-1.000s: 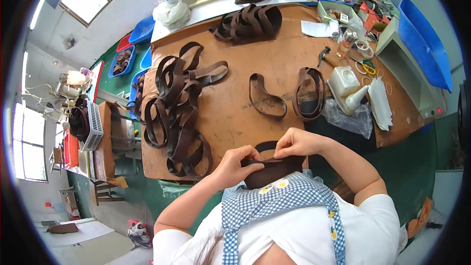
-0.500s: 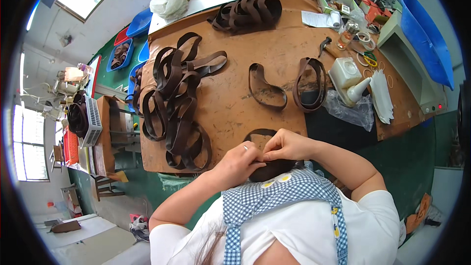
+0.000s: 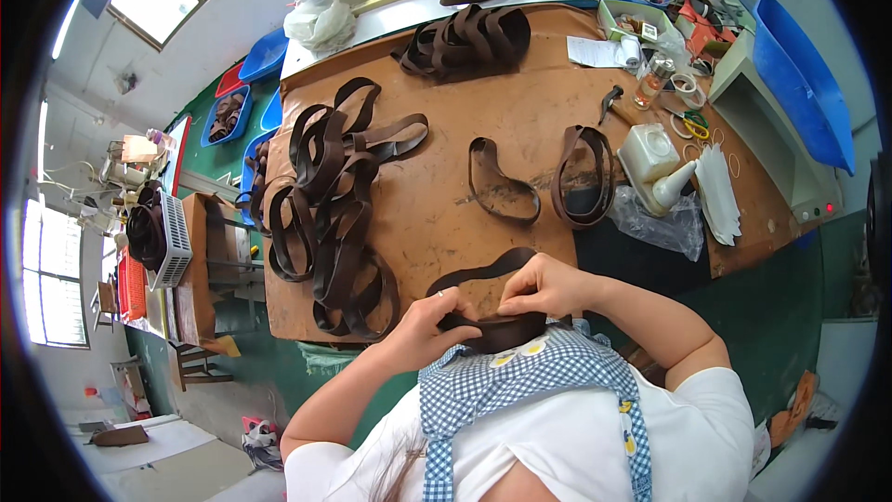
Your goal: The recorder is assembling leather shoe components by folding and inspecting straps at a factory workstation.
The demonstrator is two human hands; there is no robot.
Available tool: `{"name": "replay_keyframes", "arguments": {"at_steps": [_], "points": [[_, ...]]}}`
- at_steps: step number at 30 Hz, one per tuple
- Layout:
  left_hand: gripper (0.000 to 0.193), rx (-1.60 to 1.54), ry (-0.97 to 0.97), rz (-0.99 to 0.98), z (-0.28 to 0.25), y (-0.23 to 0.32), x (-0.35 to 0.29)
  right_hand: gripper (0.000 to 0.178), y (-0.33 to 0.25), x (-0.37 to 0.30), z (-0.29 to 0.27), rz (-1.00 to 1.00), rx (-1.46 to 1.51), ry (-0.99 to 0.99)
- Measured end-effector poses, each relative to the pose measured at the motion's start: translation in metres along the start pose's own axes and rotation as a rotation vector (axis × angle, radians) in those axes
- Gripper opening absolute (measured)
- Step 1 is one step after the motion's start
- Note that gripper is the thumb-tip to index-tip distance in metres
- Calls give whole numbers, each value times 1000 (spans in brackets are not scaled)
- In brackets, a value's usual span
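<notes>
Fingers: left hand grasps the brown band, thumb on the near side, fingertips tucked behind. Right hand has thumb and forefinger pinched together on the band's upper edge; its other fingers curl in, their tips hidden from where I stand.

Band: a closed loop, near stretch just in front of the checked apron, far stretch arching over the table's front edge. The 2 grips sit near each other, with a short length between.

Technique, my judgement: the step looks like working along the edge by feel. Best kept to a short span, edge level between the 2 pinches, moving 1 hand at a time so the other anchors. Light tension should suffice; a hard pull might stretch or twist the strap. Letting the far side of the loop hang free should avoid kinks.

Outward: on the table, 1 slack loop lies ahead of the hands, with coiled loops to its right. A tangled pile lies to the left. Hammer and white bottle stand well apart, right.
</notes>
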State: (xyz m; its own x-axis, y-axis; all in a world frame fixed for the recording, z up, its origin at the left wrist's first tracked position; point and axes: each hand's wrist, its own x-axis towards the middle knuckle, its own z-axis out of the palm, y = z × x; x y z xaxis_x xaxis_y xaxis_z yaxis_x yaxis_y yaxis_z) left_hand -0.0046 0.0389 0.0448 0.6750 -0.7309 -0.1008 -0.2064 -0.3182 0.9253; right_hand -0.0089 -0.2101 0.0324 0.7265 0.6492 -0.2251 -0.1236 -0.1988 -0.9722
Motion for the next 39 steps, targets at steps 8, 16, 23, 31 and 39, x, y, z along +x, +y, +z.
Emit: {"name": "replay_keyframes", "arguments": {"at_steps": [8, 16, 23, 31, 39], "points": [[26, 244, 164, 361, 12, -4, 11, 17, 0, 1, 0, -16, 18, 9], [28, 301, 120, 433, 20, -9, 22, 17, 1, 5, -2, 33, -62, -26], [27, 125, 111, 175, 14, -9, 16, 18, 11, -1, -7, 41, -75, 61], [28, -80, 141, 10, 14, -16, 16, 18, 15, 4, -12, 10, -49, 19], [24, -127, -27, -155, -1, -31, 35, 17, 11, 6, -5, 23, -79, 110]]}}
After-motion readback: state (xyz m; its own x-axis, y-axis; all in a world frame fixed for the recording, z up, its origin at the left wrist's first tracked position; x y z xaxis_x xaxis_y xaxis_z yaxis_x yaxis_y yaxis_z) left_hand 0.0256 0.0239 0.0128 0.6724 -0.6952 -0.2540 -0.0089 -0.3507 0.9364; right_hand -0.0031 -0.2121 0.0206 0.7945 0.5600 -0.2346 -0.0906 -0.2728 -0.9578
